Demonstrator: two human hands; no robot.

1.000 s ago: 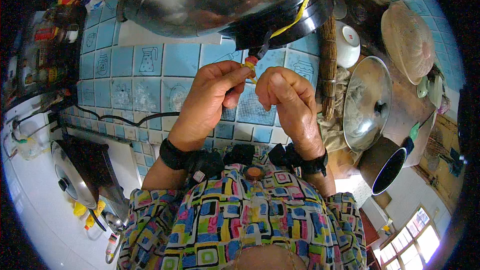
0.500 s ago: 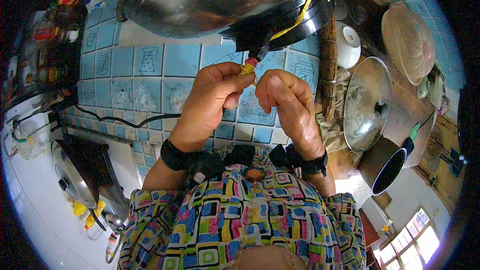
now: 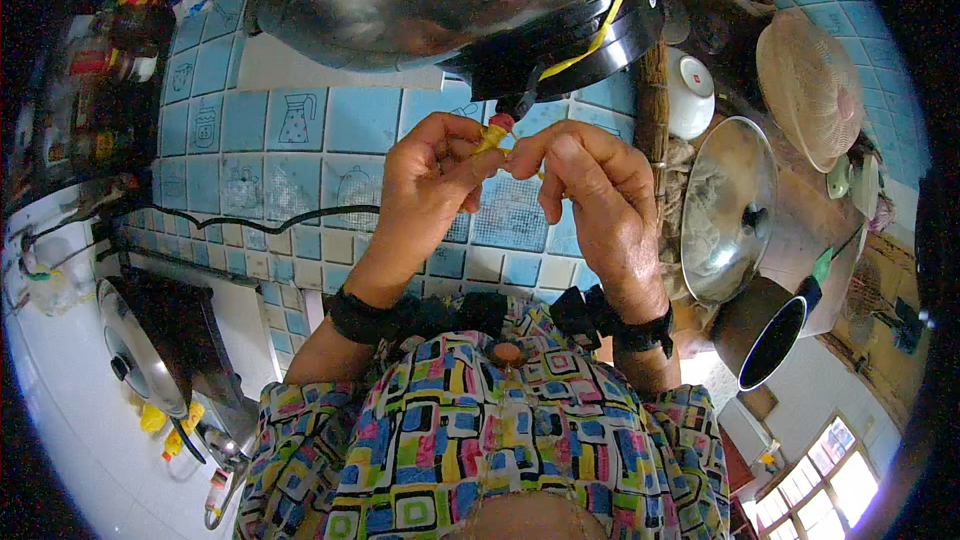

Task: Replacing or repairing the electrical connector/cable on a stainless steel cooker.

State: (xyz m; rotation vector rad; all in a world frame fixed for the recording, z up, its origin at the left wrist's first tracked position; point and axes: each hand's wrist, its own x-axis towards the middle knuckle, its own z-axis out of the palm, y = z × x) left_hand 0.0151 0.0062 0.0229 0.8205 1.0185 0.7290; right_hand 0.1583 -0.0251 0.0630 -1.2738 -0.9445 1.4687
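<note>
A black cable [image 3: 519,103] comes down from the black base [image 3: 590,50] of a big shiny metal wok [image 3: 430,0]. Its lower part is wound with something red and yellow [image 3: 497,130], perhaps tape or cord. My left hand [image 3: 430,175] pinches this yellow wrapping between thumb and fingers. Right beside it, my right hand [image 3: 590,185] is closed, thumb against forefinger, on a thin yellow strip that shows only in small bits between the fingers. A flat yellow strip [image 3: 590,45] also lies over the black base. Black bands circle both my wrists.
On the right stand a white bowl [image 3: 692,95], a glass lid [image 3: 728,210], a pink mesh basket [image 3: 810,90] and a dark pot [image 3: 765,332]. A black cord [image 3: 290,240] crosses the blue tiles [image 3: 285,175] on the left. Another lid [image 3: 140,345] is farther left.
My right hand has shifted slightly right and turned, its fingers a little lower and more spread. My left hand still pinches the yellow wrapping.
</note>
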